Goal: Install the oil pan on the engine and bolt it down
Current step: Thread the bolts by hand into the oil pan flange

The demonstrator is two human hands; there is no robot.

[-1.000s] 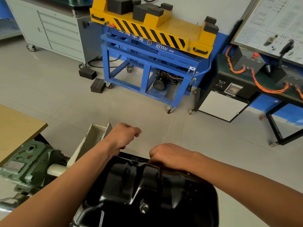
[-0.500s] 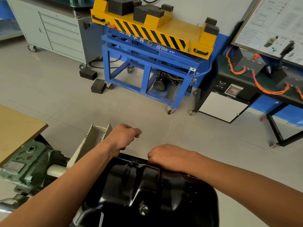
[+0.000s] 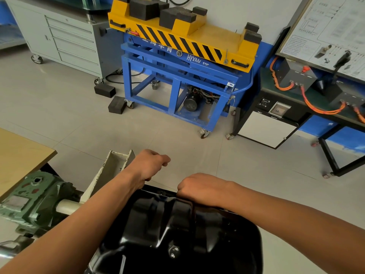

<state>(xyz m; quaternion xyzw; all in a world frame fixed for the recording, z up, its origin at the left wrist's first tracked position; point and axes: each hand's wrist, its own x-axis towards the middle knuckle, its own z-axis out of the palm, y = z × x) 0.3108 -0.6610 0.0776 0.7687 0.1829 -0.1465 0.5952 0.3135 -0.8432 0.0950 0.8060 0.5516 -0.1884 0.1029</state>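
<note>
Reaching over the far edge of the pan (image 3: 177, 234), my right hand (image 3: 199, 187) lies knuckles-up on the rim, fingers curled down behind it. The tips are hidden, so I cannot tell whether they grip the rim or pinch a bolt. My left hand (image 3: 150, 167) is apart from it, a little left and farther out, closed in a loose fist past the pan's far-left corner. Whether anything sits inside that fist I cannot tell either.

The pan lies belly-up right under my forearms, filling the near middle of the view; what it rests on is hidden beneath it. It looks like pressed steel under glossy black paint, with deep rounded steps and ribs and a drain plug (image 3: 173, 251) on the near face. I judge it stiff, fairly weighty and slick on those curves. The thin flat rim is the place to take hold, one hand on each side, with care for the sharp edge.

Left of my fist stands a cream channel bracket (image 3: 114, 169), chipped and dull. Nearer on the left sits a rough green cast gearbox (image 3: 33, 200) below a wooden tabletop (image 3: 17, 155). Far across the pale tiled floor (image 3: 69, 123) are a blue cart (image 3: 177, 80) with a yellow striped top and a grey drawer cabinet (image 3: 65, 36).
</note>
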